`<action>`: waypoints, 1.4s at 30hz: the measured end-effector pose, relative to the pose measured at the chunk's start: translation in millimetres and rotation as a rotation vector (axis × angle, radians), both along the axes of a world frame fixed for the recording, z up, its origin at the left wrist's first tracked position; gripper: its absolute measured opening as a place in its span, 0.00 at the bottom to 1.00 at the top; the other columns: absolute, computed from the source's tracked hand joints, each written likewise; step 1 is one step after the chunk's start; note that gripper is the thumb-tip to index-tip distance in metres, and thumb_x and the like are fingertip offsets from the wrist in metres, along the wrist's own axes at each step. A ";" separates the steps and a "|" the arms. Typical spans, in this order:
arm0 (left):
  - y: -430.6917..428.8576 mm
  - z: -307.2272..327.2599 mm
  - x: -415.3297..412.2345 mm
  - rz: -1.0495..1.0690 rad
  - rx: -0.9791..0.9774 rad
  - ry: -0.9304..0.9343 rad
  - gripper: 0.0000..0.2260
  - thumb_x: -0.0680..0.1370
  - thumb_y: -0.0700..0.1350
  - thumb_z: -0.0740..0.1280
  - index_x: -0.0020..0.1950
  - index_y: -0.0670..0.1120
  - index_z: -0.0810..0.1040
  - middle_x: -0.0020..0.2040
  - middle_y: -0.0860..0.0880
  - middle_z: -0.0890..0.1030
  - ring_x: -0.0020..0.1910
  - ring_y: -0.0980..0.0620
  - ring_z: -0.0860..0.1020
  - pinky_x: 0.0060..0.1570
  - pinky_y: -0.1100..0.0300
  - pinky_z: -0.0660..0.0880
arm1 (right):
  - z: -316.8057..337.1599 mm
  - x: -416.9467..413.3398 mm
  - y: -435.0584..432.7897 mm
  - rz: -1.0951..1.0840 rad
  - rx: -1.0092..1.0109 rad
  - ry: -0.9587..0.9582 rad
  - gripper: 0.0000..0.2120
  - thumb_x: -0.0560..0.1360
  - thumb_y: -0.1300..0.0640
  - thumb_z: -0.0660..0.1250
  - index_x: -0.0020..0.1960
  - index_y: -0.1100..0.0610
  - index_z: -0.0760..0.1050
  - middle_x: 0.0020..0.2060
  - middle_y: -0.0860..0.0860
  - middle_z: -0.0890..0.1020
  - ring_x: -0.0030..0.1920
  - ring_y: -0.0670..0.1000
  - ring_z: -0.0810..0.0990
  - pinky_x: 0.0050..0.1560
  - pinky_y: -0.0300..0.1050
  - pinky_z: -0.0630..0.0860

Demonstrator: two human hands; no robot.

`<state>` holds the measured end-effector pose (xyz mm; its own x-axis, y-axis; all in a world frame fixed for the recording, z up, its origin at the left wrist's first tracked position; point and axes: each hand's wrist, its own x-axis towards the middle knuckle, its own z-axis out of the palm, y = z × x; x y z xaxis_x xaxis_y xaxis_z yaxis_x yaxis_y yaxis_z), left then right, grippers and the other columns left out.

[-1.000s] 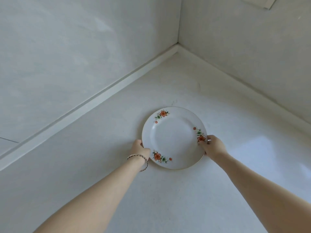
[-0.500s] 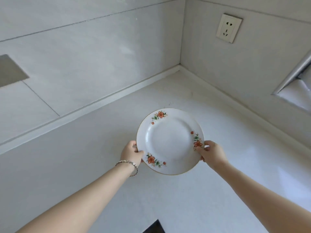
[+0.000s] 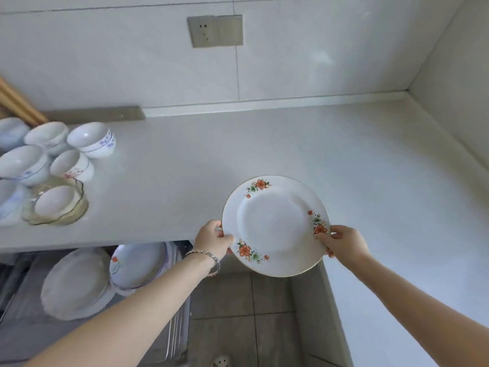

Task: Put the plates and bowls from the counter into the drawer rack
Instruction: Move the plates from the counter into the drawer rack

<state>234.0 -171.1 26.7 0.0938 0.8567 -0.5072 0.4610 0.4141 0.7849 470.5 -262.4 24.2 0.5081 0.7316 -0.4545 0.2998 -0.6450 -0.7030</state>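
**Flowered plate held in the air, right of the open drawer**

- Round white ceramic plate with orange flower sprays and a thin gilt rim (image 3: 275,226): off the surface, tilted slightly toward the camera. It hangs over the front edge of the pale grey counter (image 3: 264,149), above the floor tiles
- Left hand (image 3: 213,239) pinches the near-left rim, thumb on top, fingers curled beneath. Thin metal bracelet (image 3: 205,256) on that wrist
- Right hand (image 3: 344,245) pinches the opposite rim beside a flower spray, thumb on top, fingers under
- Handling, by judgement: stiff, glazed and slick, brittle at the rim, moderate weight. Opposite-rim grip suits carrying; lower it edge-first between the wires and don't let it drop against the others
- Pull-out steel drawer rack (image 3: 23,329), below the counter at left: two leaning groups of white plates (image 3: 76,282); blur hides how many in each
- White porcelain bowls (image 3: 91,139) clustered on the counter at far left: seven counted, possibly more past the frame edge. One sits inside a scalloped clear glass dish (image 3: 79,210)
- Count in hand: one plate
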 end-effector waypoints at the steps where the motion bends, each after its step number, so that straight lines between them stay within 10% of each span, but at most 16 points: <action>1: -5.6 -3.6 -25.2 0.037 -0.024 -0.007 0.10 0.74 0.32 0.64 0.52 0.41 0.71 0.49 0.43 0.79 0.47 0.44 0.79 0.48 0.48 0.80 | -2.7 -22.3 1.2 0.026 0.006 0.029 0.04 0.75 0.61 0.66 0.46 0.60 0.78 0.30 0.51 0.78 0.28 0.48 0.74 0.28 0.34 0.72; 19: -11.6 -59.3 -483.9 0.360 -0.291 0.061 0.12 0.73 0.26 0.61 0.40 0.43 0.71 0.57 0.37 0.78 0.58 0.38 0.78 0.51 0.47 0.79 | -93.4 -463.0 46.6 0.375 -0.228 0.195 0.09 0.75 0.59 0.66 0.50 0.65 0.79 0.37 0.60 0.83 0.36 0.54 0.78 0.42 0.47 0.78; 42: 165.8 -294.4 -637.9 0.061 -0.346 0.431 0.09 0.72 0.36 0.64 0.52 0.40 0.77 0.49 0.45 0.82 0.48 0.44 0.82 0.46 0.53 0.81 | -301.9 -642.4 192.7 0.116 -0.348 0.111 0.09 0.77 0.56 0.61 0.53 0.59 0.77 0.35 0.54 0.78 0.28 0.50 0.71 0.26 0.39 0.62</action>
<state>-404.0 -5.3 -267.7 -0.2295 0.6309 -0.7412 0.6774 0.6503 0.3438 -171.9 -69.6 -277.7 0.3646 0.5737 -0.7335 0.3188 -0.8170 -0.4805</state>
